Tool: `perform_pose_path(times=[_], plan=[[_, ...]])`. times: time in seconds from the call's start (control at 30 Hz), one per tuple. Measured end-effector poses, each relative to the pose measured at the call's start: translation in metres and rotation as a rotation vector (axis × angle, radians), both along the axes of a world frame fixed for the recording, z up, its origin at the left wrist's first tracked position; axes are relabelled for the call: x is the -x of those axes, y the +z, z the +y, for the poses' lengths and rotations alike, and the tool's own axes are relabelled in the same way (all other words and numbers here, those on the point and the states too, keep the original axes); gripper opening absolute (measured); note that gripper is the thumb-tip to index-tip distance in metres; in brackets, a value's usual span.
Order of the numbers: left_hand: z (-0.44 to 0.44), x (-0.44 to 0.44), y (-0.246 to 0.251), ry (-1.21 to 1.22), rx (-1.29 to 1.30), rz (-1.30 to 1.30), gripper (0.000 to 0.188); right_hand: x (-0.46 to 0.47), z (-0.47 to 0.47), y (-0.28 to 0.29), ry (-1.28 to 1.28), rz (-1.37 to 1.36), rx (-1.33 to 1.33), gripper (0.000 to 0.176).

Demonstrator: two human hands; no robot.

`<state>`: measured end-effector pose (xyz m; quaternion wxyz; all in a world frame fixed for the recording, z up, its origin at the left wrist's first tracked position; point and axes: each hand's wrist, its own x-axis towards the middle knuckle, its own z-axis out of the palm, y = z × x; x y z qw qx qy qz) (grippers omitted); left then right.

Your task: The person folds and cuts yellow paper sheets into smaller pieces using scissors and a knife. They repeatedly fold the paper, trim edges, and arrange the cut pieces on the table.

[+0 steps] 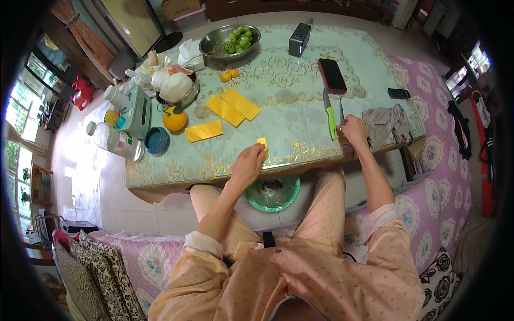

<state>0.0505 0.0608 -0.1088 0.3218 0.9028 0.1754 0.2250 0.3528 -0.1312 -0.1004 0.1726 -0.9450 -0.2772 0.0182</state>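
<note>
My left hand [249, 161] rests near the table's front edge. Its fingers pinch a small piece of yellow paper [262, 142], which they partly cover. Further right, my right hand [354, 130] has its fingertips on the near end of a slim metal tool [341, 110]; its handle is mostly hidden. Just left of that tool lies a knife with a green handle [331, 122], its blade pointing away from me. Folded yellow paper sheets [233, 106] lie mid-table, and a separate yellow strip [204, 131] sits closer to me on the left.
Left on the table are an orange [174, 119], a blue cup [156, 140], a plastic bottle [120, 145] and a tissue box [138, 110]. Grapes fill part of a metal bowl [209, 47]. A phone [332, 75] and grey cloth [387, 123] lie right. A green basin [273, 202] stands below the edge.
</note>
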Motion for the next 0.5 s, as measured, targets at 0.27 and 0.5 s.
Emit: perform_pose_path(times=[0.27, 0.5], plan=[[0.047, -0.122, -0.007, -0.078, -0.031, 0.041, 0.014, 0.003, 0.012, 0.001, -0.072, 0.084, -0.099, 0.03], [0.057, -0.138, -0.022, 0.04, 0.525, -0.362, 0.008, 0.004, 0.01, 0.002, -0.119, 0.154, -0.153, 0.031]])
